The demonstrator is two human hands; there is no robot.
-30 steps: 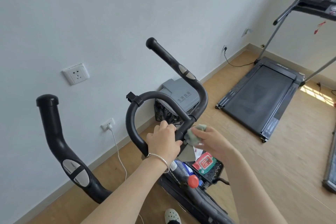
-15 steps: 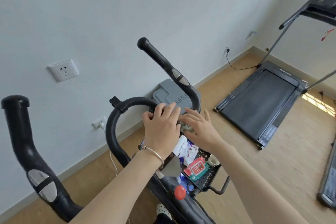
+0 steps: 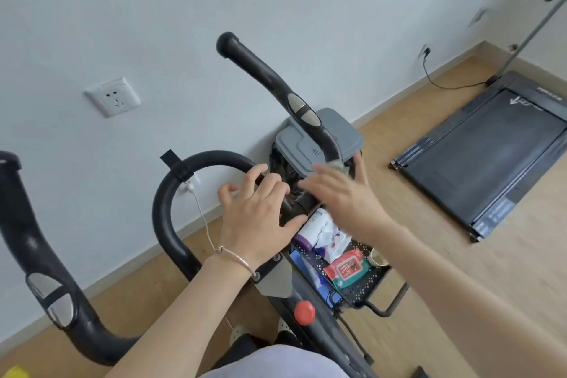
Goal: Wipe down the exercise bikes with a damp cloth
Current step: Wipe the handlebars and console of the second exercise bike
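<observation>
The exercise bike's black handlebar [image 3: 171, 193] loops in front of me, with one grip [image 3: 276, 83] rising to the upper middle and another grip [image 3: 40, 270] at the left. My left hand [image 3: 257, 218] rests on the centre of the bar, fingers spread. My right hand [image 3: 340, 193] is blurred beside it and presses a pale green cloth [image 3: 337, 166] against the base of the rising grip. Only a corner of the cloth shows past my fingers.
A black mesh basket [image 3: 362, 288] below the handlebar holds a red wipes pack [image 3: 346, 270] and bottles. A red knob [image 3: 304, 312] sits on the frame. A grey lidded bin [image 3: 346, 135] stands by the wall. A treadmill [image 3: 491, 147] lies at the right.
My right hand has moved up and right with the cloth, from the centre of the bar to the base of the rising grip. My left hand stays on the bar. The view has shifted.
</observation>
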